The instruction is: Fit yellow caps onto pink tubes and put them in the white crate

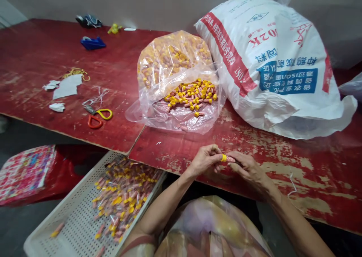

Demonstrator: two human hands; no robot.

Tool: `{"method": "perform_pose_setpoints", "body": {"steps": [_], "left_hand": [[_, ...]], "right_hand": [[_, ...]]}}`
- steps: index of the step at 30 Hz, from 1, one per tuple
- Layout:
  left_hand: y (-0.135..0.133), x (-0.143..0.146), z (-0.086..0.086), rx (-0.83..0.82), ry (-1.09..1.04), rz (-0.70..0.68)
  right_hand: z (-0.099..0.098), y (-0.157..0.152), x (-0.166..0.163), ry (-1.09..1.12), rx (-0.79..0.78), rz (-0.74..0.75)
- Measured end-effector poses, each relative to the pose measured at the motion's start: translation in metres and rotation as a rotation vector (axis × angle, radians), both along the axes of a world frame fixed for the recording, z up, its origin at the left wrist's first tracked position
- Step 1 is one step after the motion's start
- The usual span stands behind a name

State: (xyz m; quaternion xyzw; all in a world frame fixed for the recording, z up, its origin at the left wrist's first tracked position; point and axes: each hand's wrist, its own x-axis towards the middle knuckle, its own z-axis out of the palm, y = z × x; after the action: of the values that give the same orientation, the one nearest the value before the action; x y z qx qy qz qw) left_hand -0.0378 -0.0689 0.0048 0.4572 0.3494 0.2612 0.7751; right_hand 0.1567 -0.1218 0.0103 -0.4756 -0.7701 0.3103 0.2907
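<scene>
One small, slim, pink-patterned tube with a yellow cap, held above the near edge of a worn red tabletop. Long axis: crosswise to the person, nearly level; capped end toward the left hand, pink end toward the right hand. Left fingers: pinching the cap. Right fingers: grasping the pink end. Beyond: clear plastic bag of similar pieces.

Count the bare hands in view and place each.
2. The left hand is at the yellow end of a small yellow-capped pink cylindrical piece; the right hand is at its pink end. Both are over the scratched red tabletop. No other hand shows.
</scene>
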Motion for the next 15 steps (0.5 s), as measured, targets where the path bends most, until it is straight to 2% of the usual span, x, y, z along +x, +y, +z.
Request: {"method": "perform_pose_setpoints", "body": {"steps": [3, 5, 7, 10, 12, 15], "left_hand": [[0.005, -0.009, -0.001, -0.013, 0.009, -0.07], [0.009, -0.014, -0.001, -0.047, -0.029, -0.07], [0.009, -0.013, -0.002, -0.103, -0.12, 0.062], [0.002, -0.003, -0.011, -0.136, -0.175, 0.375], [-0.006, 0.004, -0.021, -0.104, -0.101, 0.438], [-0.017, 0.004, -0.031, -0.082, 0.01, 0.432]], "right_hand": [[-0.005, 0.0, -0.006, 0.064, -0.016, -0.026], [-0.007, 0.001, -0.01, 0.089, -0.029, -0.021], [-0.007, 0.002, -0.018, 0.071, 0.001, 0.018], [-0.004, -0.001, -0.038, -0.023, 0.029, 0.148], [-0.004, -0.005, -0.052, -0.068, 0.056, 0.225], [-0.011, -0.009, -0.068, -0.075, 0.167, 0.28]]}}
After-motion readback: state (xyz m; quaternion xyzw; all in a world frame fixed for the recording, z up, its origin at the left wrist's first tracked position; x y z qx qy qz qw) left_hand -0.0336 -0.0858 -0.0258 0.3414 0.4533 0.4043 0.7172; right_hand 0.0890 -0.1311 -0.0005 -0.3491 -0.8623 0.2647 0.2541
